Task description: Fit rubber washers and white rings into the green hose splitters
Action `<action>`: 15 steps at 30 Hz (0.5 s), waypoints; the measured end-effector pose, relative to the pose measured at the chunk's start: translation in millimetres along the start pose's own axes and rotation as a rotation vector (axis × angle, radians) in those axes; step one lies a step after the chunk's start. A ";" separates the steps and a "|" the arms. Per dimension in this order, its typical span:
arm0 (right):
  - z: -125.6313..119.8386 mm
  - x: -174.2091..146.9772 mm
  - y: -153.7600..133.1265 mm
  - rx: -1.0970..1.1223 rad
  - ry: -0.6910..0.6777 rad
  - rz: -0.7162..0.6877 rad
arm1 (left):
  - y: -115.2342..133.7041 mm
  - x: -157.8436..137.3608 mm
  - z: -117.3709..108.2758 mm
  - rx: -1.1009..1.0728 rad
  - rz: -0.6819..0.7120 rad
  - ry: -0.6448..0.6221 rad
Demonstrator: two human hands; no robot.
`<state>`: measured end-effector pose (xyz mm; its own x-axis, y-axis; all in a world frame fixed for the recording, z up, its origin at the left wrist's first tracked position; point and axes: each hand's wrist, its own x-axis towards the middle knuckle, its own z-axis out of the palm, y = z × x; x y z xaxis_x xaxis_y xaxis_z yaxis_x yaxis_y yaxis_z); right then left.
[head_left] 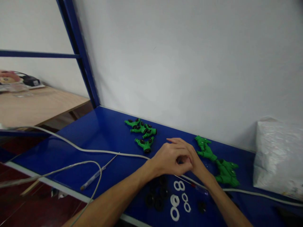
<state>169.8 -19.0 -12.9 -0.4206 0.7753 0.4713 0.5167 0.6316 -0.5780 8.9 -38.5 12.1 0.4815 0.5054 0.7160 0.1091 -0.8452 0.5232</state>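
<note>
My left hand is held over the blue bench, its fingers curled round toward the thumb with a dark hollow between them. Whatever lies inside that curl, if anything, is hidden. Behind and against it is my right hand, mostly covered by the left, with only a fingertip and its back edge showing. Below the hands lie several white rings and a group of black round parts. Green Y-shaped hose connectors with black knobs sit beyond my left hand. More green connectors lie to the right of my right hand.
A pale cable runs across the blue bench, passing behind my forearms. A clear-handled screwdriver lies at the left. On the right a silvery plastic bag stands against the wall. A blue metal frame rises at the back left.
</note>
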 end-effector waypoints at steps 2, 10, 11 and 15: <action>-24.8 -10.9 5.5 -0.080 0.033 0.067 | -4.8 2.5 -8.1 0.091 -0.181 -0.069; -95.8 -54.1 41.1 -0.466 0.276 0.264 | -39.7 2.1 -25.3 0.324 -0.694 -0.229; -97.0 -57.4 46.3 -0.509 0.279 0.270 | -41.8 1.5 -26.4 0.354 -0.716 -0.218; -94.0 -68.9 57.4 -0.648 0.200 0.299 | -44.4 1.5 -28.1 0.455 -0.777 -0.179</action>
<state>298.5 -36.3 -16.0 -0.0810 0.8605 0.5030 0.9504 0.2186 -0.2210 -19.7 4.6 2.9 0.2530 0.9577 0.1374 0.7719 -0.2854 0.5680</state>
